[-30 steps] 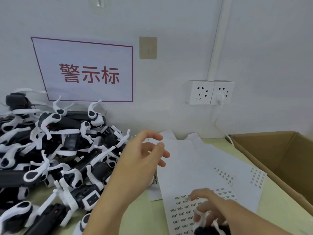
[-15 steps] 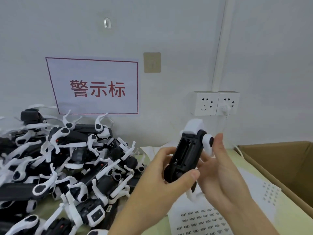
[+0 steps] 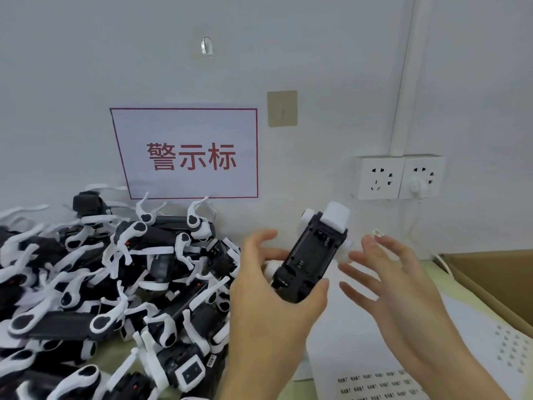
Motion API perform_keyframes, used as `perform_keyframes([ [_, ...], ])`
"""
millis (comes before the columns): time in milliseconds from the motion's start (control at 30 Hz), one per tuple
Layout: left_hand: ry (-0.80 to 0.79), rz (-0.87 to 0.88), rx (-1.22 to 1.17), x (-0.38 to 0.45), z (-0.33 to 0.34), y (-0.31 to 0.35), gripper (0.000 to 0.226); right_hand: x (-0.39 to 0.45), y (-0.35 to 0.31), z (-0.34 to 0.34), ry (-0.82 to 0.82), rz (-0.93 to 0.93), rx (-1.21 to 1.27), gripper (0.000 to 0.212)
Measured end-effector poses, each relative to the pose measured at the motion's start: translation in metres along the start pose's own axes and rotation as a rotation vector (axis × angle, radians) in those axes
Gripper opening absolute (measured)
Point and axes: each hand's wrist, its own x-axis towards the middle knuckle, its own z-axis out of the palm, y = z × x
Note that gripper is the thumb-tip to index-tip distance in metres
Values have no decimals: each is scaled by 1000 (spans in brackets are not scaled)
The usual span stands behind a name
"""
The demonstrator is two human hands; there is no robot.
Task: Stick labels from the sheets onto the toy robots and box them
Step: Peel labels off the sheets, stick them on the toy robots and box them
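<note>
While the left hand [image 3: 268,287] has its grip wrapped around a black toy robot [image 3: 313,256], thumb under the near end and fingers behind it, the thing sits tilted mid-frame with its underside facing the camera and its white head pointing up toward the wall sockets [image 3: 399,176]. Right hand [image 3: 395,284] is just to the right of it, fingers spread and relaxed, holding nothing in its grip, but there's a tiny white label [image 3: 377,232] stuck on one fingertip up top. Not touching the toy as far as the view shows.

Left half of the frame is a big messy pile of toy robots [image 3: 109,287], black bodies with white limbs all tangled up on the worktop [image 3: 115,360]. Label sheets [image 3: 372,385] lie along the bottom right, rows of small printed stickers on white paper. A cardboard box [image 3: 496,280] pokes in at the right edge. A sign [image 3: 190,154] with red characters is on the wall above the pile.
</note>
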Motion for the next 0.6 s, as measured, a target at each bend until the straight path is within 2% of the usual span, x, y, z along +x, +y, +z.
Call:
perform_keyframes([
  [67,55,105,137,-2,6,1,85,-6,-4,6,-30,-70,-58,59],
  [167,47,207,275,-7,14,0,103,-16,-8,18,-67,-144,-97,69],
  [267,-30,270,325,-10,19,0,108,-19,-10,21,-17,-177,-107,80],
  [333,-96,277,305,-11,20,1,109,-18,-9,18,27,-190,-151,78],
  [400,-150,270,237,-11,18,3,100,-14,-10,13,46,-204,-185,74],
  [500,-222,153,-3,-8,13,9,64,-8,-16,2,-4,-181,-214,81],
  [600,-96,37,-271,-2,5,11,48,-4,-22,-6,-139,-126,-266,90],
])
